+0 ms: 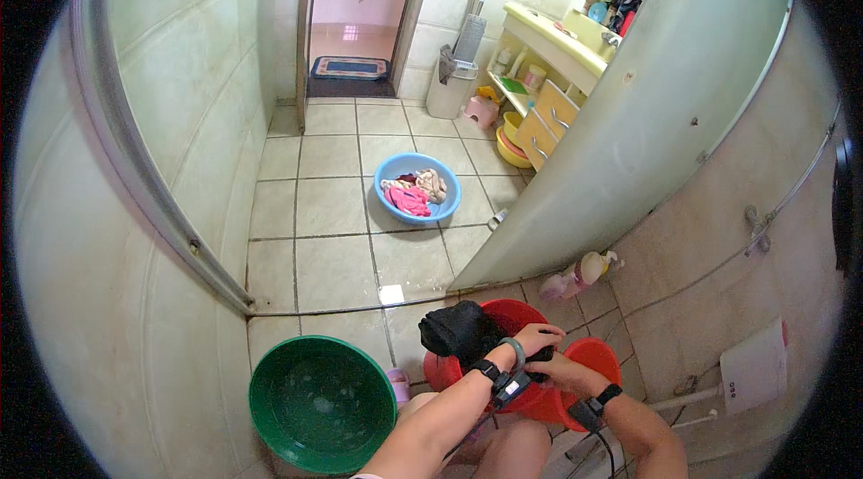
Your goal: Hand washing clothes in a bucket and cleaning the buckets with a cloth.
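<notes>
My left hand (539,339) and my right hand (556,370) are close together over a red plastic basin (438,371), both gripping a black cloth garment (462,331). A bulky part of the garment rests over the basin's left side, and a smaller part shows between my hands. My fingers partly hide the gripped part. A second red container (600,351), at the right, partly lies beneath my right wrist.
A green basin (323,405) stands at the left, a lilac cup (399,384) beside it. Ahead, a blue basin (453,199) holds clothes. Bottles (580,277) stand near the curved shower panel (573,162). A bin (450,91) stands by the doorway.
</notes>
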Motion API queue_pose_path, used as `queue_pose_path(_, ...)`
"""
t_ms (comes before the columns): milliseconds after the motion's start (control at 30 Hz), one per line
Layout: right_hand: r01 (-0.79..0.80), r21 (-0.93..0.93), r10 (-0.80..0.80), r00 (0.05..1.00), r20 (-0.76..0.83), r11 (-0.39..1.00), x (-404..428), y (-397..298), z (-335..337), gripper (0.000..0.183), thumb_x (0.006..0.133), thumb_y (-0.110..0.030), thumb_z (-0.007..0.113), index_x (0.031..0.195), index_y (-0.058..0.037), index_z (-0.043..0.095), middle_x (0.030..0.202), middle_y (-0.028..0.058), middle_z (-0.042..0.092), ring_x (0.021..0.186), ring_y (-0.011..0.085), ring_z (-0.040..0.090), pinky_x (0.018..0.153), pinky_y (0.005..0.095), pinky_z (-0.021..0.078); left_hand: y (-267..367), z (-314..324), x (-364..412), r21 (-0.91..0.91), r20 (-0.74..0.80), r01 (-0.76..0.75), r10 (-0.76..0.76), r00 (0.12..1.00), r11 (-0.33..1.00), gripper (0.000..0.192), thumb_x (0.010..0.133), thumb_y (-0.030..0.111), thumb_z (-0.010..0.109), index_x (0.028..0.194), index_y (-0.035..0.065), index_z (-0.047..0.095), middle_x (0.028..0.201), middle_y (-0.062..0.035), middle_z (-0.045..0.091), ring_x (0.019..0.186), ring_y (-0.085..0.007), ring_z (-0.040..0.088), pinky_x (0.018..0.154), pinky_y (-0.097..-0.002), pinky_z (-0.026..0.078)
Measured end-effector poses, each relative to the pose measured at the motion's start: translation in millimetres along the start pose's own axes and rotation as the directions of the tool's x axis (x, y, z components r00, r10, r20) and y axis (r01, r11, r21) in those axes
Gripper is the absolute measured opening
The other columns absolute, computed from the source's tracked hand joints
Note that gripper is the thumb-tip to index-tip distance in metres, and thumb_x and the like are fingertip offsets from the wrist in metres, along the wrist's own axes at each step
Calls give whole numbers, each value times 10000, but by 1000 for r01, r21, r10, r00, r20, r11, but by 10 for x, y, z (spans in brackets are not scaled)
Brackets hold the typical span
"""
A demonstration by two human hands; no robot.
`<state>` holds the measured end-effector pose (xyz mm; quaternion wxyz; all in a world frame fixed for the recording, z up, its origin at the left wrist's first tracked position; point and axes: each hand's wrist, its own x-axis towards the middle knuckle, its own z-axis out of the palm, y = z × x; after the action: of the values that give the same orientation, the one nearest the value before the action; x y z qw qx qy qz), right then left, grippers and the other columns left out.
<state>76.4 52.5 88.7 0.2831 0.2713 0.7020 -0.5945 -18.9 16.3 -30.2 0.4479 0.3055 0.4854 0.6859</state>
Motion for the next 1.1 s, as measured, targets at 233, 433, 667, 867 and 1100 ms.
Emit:
queue_pose_path(233,126,-74,-127,992,-3,989,466,388,-108,520,739,-215,670,1176,-19,467,1099,57,543,995,178,507,839,316,423,-72,-13,26,84,-250,120,-95,964,989,394,855,376,525,764,11,643,727,-79,631,669,-167,559,660,-313,435)
queue_pose_path(433,376,-381,-389,920,45,845,797,670,-193,468,737,-245,649,1135,-47,501,1125,112,556,1040,246,517,870,367,405,-197,7,75,159,-499,141,-44,865,977,475,870,407,461,676,-10,580,638,-115,588,588,-227,532,627,-343,423)
queue_pose_path(667,255,-552,-359,930,-86,794,795,567,-58,358,773,-235,581,1065,-33,539,1075,189,573,1017,312,536,833,401,424,-153,-86,14,148,-593,309,-166,788,939,418,842,346,454,670,-8,593,691,-163,603,639,-307,567,631,-392,422)
queue_pose_path(867,120,-672,-313,934,-173,730,1041,800,-201,479,782,-325,567,1123,4,489,1086,227,554,1018,374,529,830,427,426,-180,-143,24,119,-670,352,-187,718,928,404,833,339,456,712,-9,622,714,-172,616,666,-311,588,653,-395,434)
queue_pose_path(1100,126,-544,-372,851,-370,829,873,812,-239,860,651,-323,728,1287,17,260,1139,243,515,1087,326,509,894,391,410,-163,-89,123,-1,-416,71,-65,907,997,425,848,362,517,656,0,628,660,-75,619,639,-180,551,669,-317,430)
